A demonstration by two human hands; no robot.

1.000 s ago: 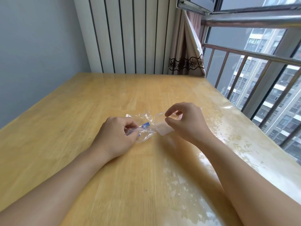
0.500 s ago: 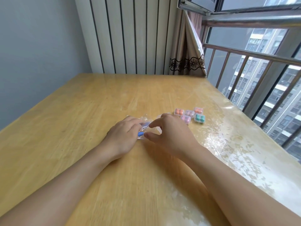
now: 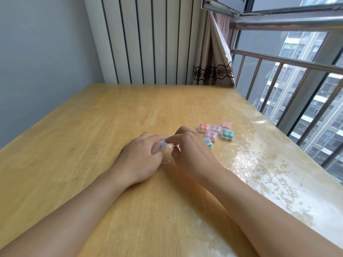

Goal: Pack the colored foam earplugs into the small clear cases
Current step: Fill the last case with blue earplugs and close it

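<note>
My left hand (image 3: pixel 138 157) grips a crumpled clear plastic bag (image 3: pixel 165 158) with a blue earplug (image 3: pixel 163 143) showing inside it. My right hand (image 3: pixel 192 152) meets it from the right, its forefinger and thumb pinching at the bag's mouth by the blue earplug. Just right of my hands, several small clear cases lie shut on the wooden table (image 3: pixel 92 138): an orange-filled case (image 3: pixel 204 127), a second orange one (image 3: pixel 226 125), two pink-filled cases (image 3: pixel 211 135), a teal-filled case (image 3: pixel 227 134) and another teal one (image 3: pixel 208 142) half hidden behind my right hand.
The table's right side carries a glossy, patchy film (image 3: pixel 274 164) and ends at a window with metal railing bars (image 3: pixel 289 62). A curtain (image 3: pixel 213 58) hangs at the far right corner beside striped wall panels (image 3: pixel 148 39). A grey wall (image 3: pixel 37 62) stands on the left.
My right hand has drawn in from holding a clear case and now pinches at the bag beside my left hand. The view has tilted, bringing the filled cases into sight.
</note>
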